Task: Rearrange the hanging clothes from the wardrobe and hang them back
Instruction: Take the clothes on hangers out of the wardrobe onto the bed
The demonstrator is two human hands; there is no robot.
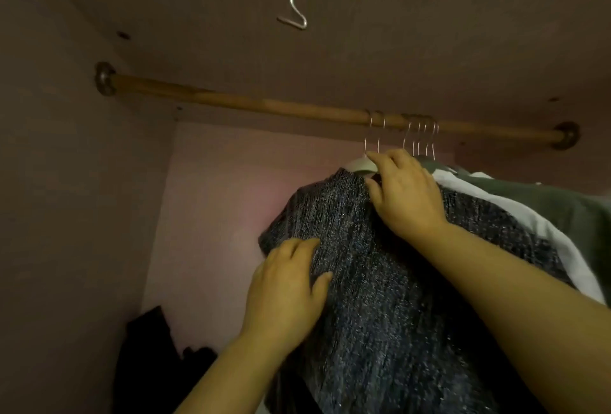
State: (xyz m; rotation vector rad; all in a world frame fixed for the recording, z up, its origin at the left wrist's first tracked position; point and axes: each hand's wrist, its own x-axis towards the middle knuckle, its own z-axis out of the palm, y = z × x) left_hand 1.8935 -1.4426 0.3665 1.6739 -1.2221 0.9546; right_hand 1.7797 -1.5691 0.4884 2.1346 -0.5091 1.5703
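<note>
A dark grey sparkly knit garment (357, 265) hangs on a white hanger (358, 164) from the wooden rod (251, 104). My left hand (284, 291) lies flat on the garment's left shoulder, fingers straight. Up at the neck, beside the hanger, my right hand (403, 192) pinches the knit between thumb and fingers. Behind it hang a white garment (515, 215) and a green garment (542, 198) on several metal hooks (420, 139).
The rod's left half is bare. A metal wire hook (292, 16) dangles from the wardrobe ceiling. Dark clothing (155, 360) lies heaped at the bottom left. The wardrobe side wall (66, 215) stands close on the left.
</note>
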